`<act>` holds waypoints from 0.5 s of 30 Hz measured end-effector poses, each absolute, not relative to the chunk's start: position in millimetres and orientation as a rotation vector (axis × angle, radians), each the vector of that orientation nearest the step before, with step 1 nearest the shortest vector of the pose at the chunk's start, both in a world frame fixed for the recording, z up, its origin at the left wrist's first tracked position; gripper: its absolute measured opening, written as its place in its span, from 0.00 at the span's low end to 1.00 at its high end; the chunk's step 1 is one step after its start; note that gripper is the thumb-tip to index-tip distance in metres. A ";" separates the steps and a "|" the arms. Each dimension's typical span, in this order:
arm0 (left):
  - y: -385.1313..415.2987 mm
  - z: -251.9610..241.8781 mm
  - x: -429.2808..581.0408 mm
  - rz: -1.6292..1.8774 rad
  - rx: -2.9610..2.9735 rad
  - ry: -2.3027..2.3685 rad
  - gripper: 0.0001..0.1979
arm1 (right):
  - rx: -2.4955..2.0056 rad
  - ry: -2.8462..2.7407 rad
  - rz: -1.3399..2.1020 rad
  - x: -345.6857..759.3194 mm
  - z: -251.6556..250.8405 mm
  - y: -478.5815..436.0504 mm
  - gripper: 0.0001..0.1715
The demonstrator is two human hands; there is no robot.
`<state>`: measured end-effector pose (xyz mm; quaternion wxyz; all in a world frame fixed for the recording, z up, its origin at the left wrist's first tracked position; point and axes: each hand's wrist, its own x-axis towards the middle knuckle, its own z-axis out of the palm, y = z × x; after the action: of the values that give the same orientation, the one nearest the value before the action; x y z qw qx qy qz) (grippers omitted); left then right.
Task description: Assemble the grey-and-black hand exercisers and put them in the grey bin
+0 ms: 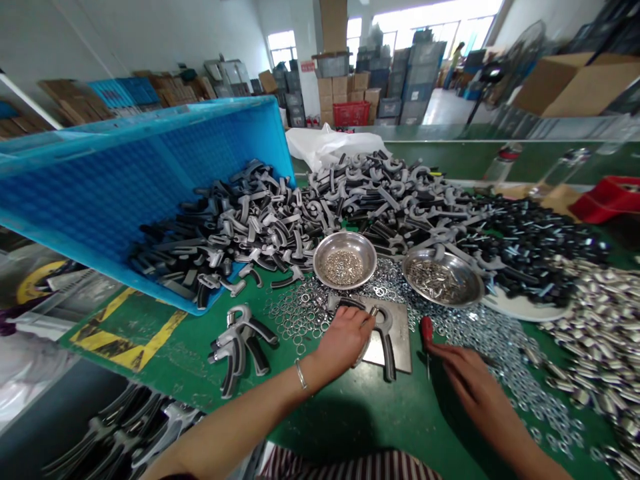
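Observation:
My left hand (346, 339) is closed on a grey-and-black hooked handle (386, 340) over a flat metal plate (401, 327). A small metal pin sticks out by its fingertips; the palm hides part of the handle. To the right, my right hand (467, 377) pinches a screwdriver (426, 328) with a red grip, its thin shaft pointing toward me. On my left lie joined pairs of handles (243, 347), a spring visible at the top. Behind the plate stand a steel bowl of tiny parts (371, 257) and another bowl of small pins (477, 293).
A tipped blue crate (190, 147) spills handles at left, joining a large handle pile (385, 193). Loose rings (305, 307) and nuts (505, 353) cover the green table. Black knobs with bolts (545, 240) and metal cylinders (600, 327) are heaped at right.

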<state>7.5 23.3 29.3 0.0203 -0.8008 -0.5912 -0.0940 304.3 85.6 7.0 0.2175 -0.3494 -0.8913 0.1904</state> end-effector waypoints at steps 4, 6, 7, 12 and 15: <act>33.2 25.6 4.7 -0.325 -2.478 -1.818 0.13 | -1.147 -2.422 0.373 368.7 -4.9 63.2 0.19; 38.5 23.6 4.5 -0.336 -2.472 -1.829 0.10 | -1.221 -2.427 0.319 391.9 -13.7 53.1 0.20; 41.2 23.0 4.7 -0.349 -2.471 -1.846 0.09 | -1.259 -2.424 0.307 399.9 -18.0 48.6 0.21; 51.7 25.8 6.5 -0.471 -2.460 -1.979 0.10 | -1.398 -2.438 0.330 406.9 -28.9 33.1 0.24; 55.2 32.9 6.5 -0.319 -2.496 -1.866 0.10 | -1.420 -2.513 0.352 400.1 -26.6 31.0 0.27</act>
<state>6.5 55.2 32.9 0.0043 -0.7968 -0.5956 -0.1019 400.1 31.0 -26.6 0.1163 -0.4851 -0.8583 0.1203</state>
